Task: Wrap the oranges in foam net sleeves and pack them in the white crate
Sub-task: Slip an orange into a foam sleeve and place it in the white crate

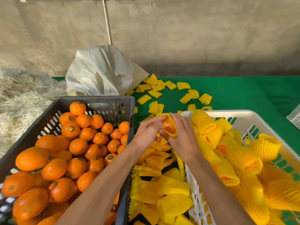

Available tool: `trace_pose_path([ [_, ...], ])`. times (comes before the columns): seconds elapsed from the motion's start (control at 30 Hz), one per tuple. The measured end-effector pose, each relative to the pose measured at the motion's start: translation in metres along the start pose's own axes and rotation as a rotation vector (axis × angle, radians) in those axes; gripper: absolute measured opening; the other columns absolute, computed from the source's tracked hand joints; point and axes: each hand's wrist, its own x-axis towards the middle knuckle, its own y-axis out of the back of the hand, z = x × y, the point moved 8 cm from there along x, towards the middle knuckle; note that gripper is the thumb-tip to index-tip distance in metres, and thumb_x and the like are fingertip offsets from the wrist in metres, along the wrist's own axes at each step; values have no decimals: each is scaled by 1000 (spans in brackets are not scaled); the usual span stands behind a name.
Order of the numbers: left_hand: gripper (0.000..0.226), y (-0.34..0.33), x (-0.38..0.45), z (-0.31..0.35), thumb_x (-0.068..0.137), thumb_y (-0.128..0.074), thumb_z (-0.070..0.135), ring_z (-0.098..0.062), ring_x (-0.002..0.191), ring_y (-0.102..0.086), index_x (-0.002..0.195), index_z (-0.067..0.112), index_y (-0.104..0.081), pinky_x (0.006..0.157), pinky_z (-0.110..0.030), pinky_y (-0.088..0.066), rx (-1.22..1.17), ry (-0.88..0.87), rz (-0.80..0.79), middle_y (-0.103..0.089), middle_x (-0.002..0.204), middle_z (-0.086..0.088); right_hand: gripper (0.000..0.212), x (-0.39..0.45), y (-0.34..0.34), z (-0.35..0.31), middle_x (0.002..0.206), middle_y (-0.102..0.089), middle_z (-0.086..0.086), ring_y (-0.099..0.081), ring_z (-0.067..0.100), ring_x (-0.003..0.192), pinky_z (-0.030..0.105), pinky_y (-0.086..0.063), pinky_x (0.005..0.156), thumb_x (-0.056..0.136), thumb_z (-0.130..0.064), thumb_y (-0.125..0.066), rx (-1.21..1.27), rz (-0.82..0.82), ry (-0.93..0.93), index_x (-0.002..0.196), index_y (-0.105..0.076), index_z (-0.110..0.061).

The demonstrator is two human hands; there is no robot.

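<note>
Between the two crates, my left hand (150, 129) and my right hand (181, 135) both grip one orange (168, 126) that sits partly inside a yellow foam net sleeve (172, 135). The dark crate (103, 101) on the left holds several bare oranges (76, 146). On the right, the white crate (253, 114) holds several oranges wrapped in yellow sleeves (237, 158). Loose flat sleeves (162, 189) lie piled in the gap between the crates under my arms.
More flat yellow sleeves (170, 93) are scattered on the green table cover (251, 91) behind the crates. A white woven sack (100, 72) stands at the back, straw (24, 95) lies far left, and a thin pole (107, 20) rises by the wall.
</note>
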Motion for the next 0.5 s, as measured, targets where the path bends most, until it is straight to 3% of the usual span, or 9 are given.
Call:
trace_pose_path([
  [0.1,36,0,-4,9,99,-50,10,-16,96,-62,112,26,-79,78,-35,-53,-31,-97,-13,-69,115,-15,81,-1,15,-4,153,-47,2,-41,24,141,40,-39,116,84,-43,-83,-75,133,10,152,-44,-23],
  [0.2,28,3,-8,16,104,-52,10,-19,107,-70,117,16,-76,85,-41,-58,-127,-182,6,-72,120,-7,85,-7,38,-11,145,-52,9,-48,31,129,45,-47,107,72,-33,-92,-188,322,11,146,-52,-19],
  [0.33,26,10,-9,17,104,-57,21,-29,104,-73,128,17,-69,78,-38,-58,-211,-202,85,-70,127,-1,82,-13,72,0,148,-47,15,-44,38,132,49,-34,110,70,-23,-90,-294,494,-101,144,-54,-18],
  [0.43,22,13,-5,12,103,-60,23,-35,99,-71,118,13,-73,74,-37,-57,-202,-158,133,-72,121,-5,84,-13,85,23,160,-31,19,-30,40,145,54,-21,120,75,-13,-85,-426,466,-284,149,-45,-13],
  [0.5,17,16,-4,11,103,-60,18,-30,92,-72,110,12,-75,70,-34,-56,-106,-200,173,-74,114,-3,76,-12,80,25,165,-23,22,-21,42,152,57,-17,124,82,-10,-77,-459,430,-335,150,-42,-7],
])
